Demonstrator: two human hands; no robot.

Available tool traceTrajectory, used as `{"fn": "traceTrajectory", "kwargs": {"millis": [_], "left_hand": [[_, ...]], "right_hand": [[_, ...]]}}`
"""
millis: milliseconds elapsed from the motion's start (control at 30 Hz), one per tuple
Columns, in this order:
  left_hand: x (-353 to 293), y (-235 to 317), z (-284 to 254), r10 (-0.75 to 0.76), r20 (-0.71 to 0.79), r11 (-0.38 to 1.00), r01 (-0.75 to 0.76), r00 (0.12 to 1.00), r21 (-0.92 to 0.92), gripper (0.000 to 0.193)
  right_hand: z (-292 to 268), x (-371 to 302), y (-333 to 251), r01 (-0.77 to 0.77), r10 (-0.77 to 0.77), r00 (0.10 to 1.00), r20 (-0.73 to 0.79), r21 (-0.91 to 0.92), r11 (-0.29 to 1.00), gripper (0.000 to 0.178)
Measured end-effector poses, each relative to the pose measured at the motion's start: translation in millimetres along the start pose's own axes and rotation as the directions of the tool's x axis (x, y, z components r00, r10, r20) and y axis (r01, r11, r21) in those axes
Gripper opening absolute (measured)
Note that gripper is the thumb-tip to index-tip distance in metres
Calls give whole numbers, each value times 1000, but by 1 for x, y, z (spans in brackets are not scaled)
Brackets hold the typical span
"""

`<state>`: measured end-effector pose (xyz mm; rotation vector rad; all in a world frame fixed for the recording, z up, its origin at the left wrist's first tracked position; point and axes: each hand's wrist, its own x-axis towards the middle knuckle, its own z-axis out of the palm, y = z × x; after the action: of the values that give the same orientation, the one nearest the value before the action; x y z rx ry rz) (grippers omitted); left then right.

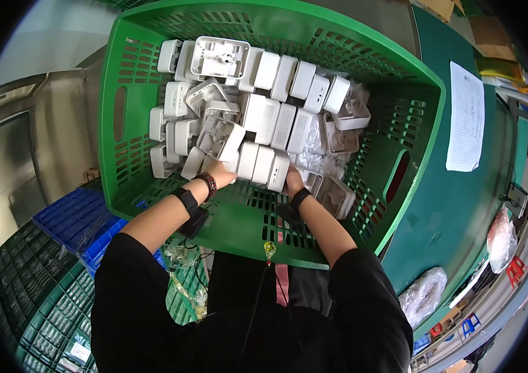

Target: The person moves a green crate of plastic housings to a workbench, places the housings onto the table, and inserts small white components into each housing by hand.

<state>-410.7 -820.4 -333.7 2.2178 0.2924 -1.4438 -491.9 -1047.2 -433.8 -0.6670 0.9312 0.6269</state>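
A large green plastic crate (pixel 376 248) holds many white plastic housings, box-shaped shells with rounded corners. Near the crate's front wall, my two hands press from either end on a short row of white housings (pixel 262 165) standing side by side. My left hand (pixel 221 172) closes on the row's left end, its fingertips partly hidden. At the other end my right hand (pixel 293 180) is closed against the last housing, the fingers mostly hidden behind it. An open-faced housing (pixel 220 57) lies on top at the back, showing its inner ribs.
Clear plastic bags (pixel 308 148) lie among the housings at the crate's right. A green table (pixel 435 205) with a printed sheet (pixel 465 118) stands to the right. Blue crates (pixel 74 214) and darker green crates (pixel 52 311) sit at the lower left.
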Motion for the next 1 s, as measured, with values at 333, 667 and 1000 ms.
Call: {"fn": "traceTrajectory", "kwargs": {"millis": [333,667,1000], "left_hand": [[4,-12,18,-42,-16,985,39,999,-170,72],[13,-17,28,-244,227,766,331,943,-551,90],[-64,45,3,26,308,661,215,951,-719,57]], "right_hand": [[8,-15,-30,155,-160,986,-42,-96,983,30],[26,-22,-29,-56,72,993,96,-162,985,29],[20,-95,-20,315,-340,935,-103,-204,927,27]]}}
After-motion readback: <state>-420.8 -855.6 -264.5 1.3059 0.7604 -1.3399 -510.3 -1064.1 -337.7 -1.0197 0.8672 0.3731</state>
